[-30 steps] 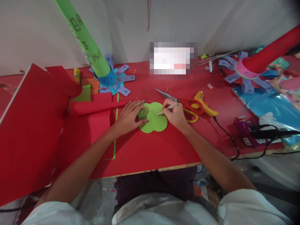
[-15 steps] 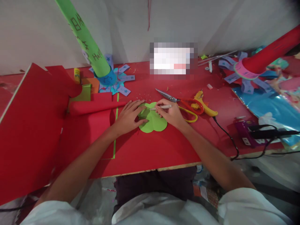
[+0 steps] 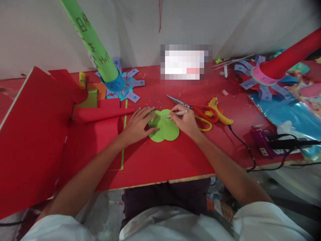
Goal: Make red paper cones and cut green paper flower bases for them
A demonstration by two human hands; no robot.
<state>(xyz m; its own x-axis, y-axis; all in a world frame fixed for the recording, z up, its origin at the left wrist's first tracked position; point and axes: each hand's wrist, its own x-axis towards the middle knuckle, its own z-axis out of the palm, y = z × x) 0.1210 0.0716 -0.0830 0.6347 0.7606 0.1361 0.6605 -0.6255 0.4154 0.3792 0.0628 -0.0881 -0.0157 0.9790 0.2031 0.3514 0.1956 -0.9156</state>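
Note:
A green paper cutout with rounded lobes lies flat on the red tabletop. Spread over its left edge, my left hand is open, its fingertips and thumb resting on the paper. My right hand is closed around a slim whitish pen, whose tip points left at the upper middle of the cutout. Just behind my right hand lie scissors with one red and one yellow handle, their blades pointing to the back left.
A yellow glue gun with a black cord lies right of the scissors, near a purple power box. Red sheets stand at the left. A green paper tube and a red tube rise behind. A glue stick stands back left.
My right hand has shifted slightly to the right with the pen, uncovering a bit more of the green paper. My left hand stays in place.

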